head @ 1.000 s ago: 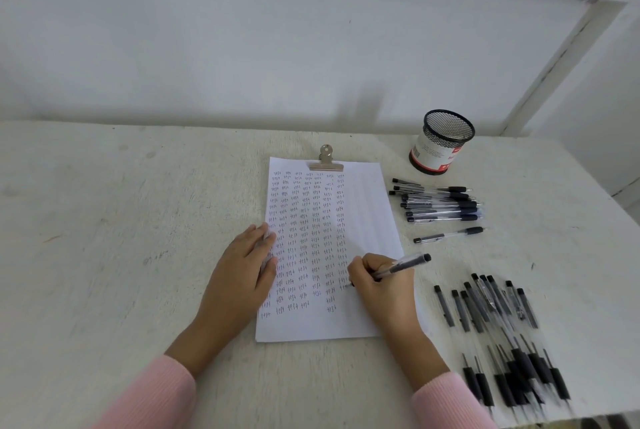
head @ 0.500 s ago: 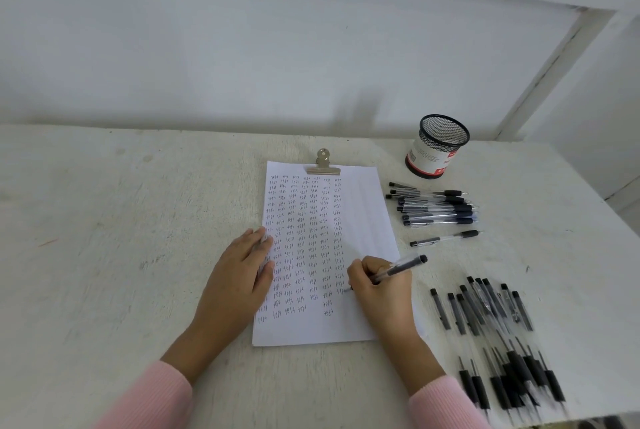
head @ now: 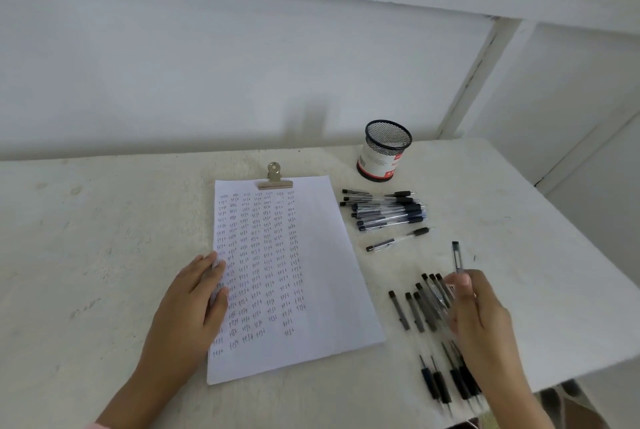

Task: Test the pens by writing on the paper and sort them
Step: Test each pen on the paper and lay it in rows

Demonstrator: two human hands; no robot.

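A white paper [head: 325, 276] under a metal clip [head: 274, 176] carries several columns of small handwritten marks. My left hand [head: 194, 304] lies flat on its left edge, fingers apart. My right hand [head: 479, 317] hovers right of the sheet, over a pile of black pens [head: 426, 311], and pinches one pen [head: 457, 255] that points up and away. Another bundle of pens [head: 388, 210] lies further back, with a single pen [head: 398, 240] just in front of it.
A black mesh pen cup [head: 384, 151] stands behind the far bundle. The table's right edge [head: 588, 373] runs close to the near pile. A white wall rises behind the table.
My right hand has lifted the pen off the paper and carried it right, over the near pile. The camera has tilted up a little; my left hand stays on the sheet.
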